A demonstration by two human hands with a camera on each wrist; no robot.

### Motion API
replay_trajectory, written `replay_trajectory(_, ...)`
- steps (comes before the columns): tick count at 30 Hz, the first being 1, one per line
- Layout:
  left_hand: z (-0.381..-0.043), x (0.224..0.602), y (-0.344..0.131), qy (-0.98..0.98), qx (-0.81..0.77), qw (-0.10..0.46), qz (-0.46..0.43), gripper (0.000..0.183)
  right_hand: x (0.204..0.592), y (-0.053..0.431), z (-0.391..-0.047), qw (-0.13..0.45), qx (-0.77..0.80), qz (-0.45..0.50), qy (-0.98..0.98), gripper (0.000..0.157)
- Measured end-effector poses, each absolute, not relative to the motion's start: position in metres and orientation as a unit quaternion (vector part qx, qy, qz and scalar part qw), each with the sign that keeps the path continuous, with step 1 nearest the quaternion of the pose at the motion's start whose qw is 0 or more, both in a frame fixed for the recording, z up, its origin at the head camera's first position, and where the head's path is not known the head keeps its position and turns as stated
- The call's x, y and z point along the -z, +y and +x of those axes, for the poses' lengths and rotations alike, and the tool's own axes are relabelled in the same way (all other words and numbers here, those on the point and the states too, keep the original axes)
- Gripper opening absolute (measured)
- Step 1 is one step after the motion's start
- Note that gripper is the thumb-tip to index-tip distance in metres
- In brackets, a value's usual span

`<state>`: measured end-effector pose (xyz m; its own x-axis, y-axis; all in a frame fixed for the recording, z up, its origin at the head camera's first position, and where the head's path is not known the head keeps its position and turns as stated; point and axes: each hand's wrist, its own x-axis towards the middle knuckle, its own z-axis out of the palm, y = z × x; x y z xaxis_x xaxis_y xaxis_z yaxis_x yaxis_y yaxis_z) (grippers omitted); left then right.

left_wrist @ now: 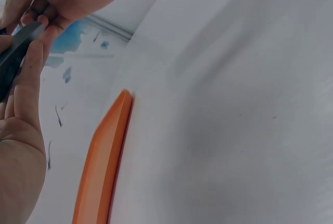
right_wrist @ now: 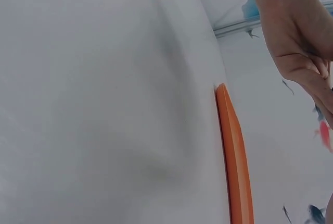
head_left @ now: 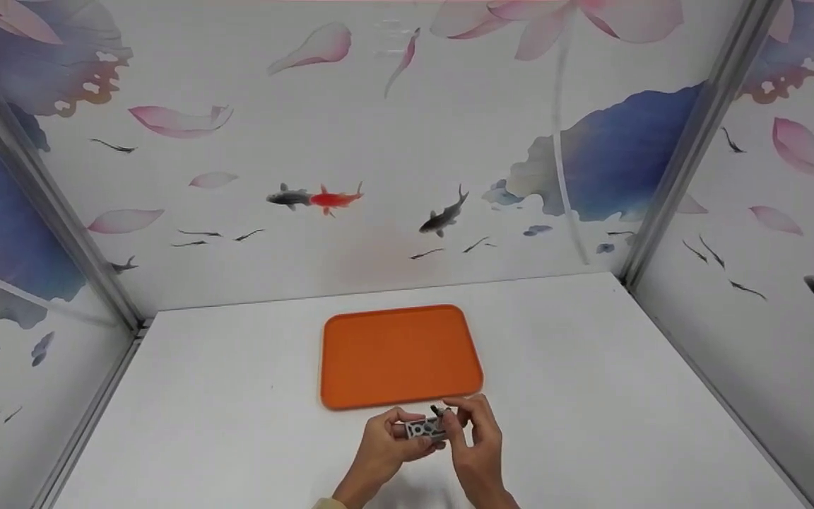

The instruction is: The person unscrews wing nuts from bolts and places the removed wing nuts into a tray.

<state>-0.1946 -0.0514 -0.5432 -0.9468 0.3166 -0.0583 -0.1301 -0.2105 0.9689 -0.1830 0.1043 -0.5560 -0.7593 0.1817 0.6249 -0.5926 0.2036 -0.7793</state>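
Just in front of the tray, my left hand (head_left: pixel 384 442) grips one end of a small grey metal block (head_left: pixel 420 429) with round holes in its face. My right hand (head_left: pixel 478 438) is at the block's other end, thumb and forefinger pinching a small dark piece (head_left: pixel 437 410) that sticks up there. What that piece is, I cannot tell. In the left wrist view the block (left_wrist: pixel 16 57) appears as a dark bar between the hands. The right wrist view shows mostly my left hand (right_wrist: pixel 296 36), the block being largely hidden.
An orange tray (head_left: pixel 400 401) with a raised rim lies on the white table (head_left: pixel 237 410) beyond the hands. Walls printed with fish and petals (head_left: pixel 308 240) enclose the table at the back and both sides, with metal posts (head_left: pixel 689 155) at the corners.
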Motion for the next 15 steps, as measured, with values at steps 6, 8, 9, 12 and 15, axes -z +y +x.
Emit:
replay_trajectory(6,-0.1941,0.5445,-0.0518,0.604,-0.78,0.145,0.079,0.037,0.5571,0.1055,-0.1854,0.332,-0.623,0.14,-0.694,0.02)
replay_trajectory(8,-0.1941,0.545,-0.0518,0.604,-0.78,0.144,0.08,0.037,0.5573,0.1054,-0.1856,0.333,-0.628,0.14,-0.689,0.018)
replay_trajectory(9,-0.1945,0.5451,-0.0514,0.608,-0.777,0.144,0.076,0.037,0.5579,0.1053,-0.1863,0.34,-0.627,0.143,-0.687,0.018)
replay_trajectory(12,-0.1952,0.5438,-0.0506,0.618,-0.77,0.141,0.069,0.038,0.5576,0.105,-0.1869,0.348,-0.624,0.14,-0.685,0.018)
replay_trajectory(15,-0.1953,0.5427,-0.0501,0.624,-0.766,0.141,0.063,0.039,0.5576,0.1058,-0.1873,0.353,-0.62,0.141,-0.686,0.02)
